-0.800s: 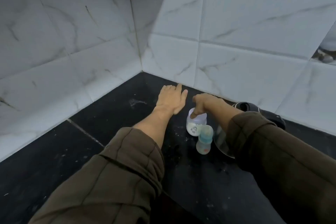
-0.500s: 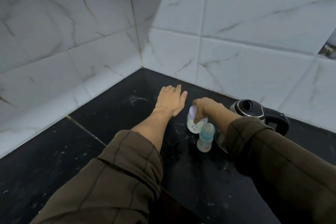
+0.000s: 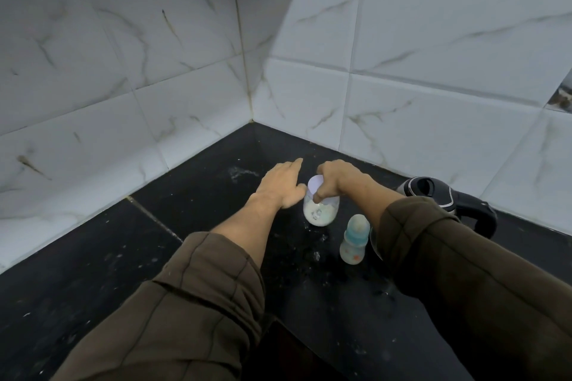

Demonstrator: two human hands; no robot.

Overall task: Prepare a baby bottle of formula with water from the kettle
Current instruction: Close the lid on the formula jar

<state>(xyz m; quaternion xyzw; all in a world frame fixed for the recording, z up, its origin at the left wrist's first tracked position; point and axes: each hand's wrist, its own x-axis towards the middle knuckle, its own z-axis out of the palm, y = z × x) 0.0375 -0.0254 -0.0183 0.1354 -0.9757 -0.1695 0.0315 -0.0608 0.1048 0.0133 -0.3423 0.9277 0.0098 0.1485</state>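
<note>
Where two walls of white, grey-veined tile [image 3: 123, 71] meet, a black stone counter [image 3: 93, 272] runs into its far corner, dusted with pale specks [image 3: 315, 254] and crossed by one light seam on the left. Near that far corner stand three things, one of each. A small clear jar [image 3: 320, 213] holds white powder. A capped baby bottle [image 3: 354, 241] with a blue collar stands upright just beside it, nearer the counter's front. A black kettle [image 3: 433, 192] sits toward the right edge, partly hidden by an arm. Two hands reach in from two olive-brown sleeves [image 3: 201, 303]. The right hand [image 3: 337, 179] curls over the jar's mouth, fingers pinching what looks like its pale round lid [image 3: 315, 184] — tilted up. The left hand [image 3: 280, 184] lies flat with straight fingers just beside the jar — whether it touches is unclear.
</note>
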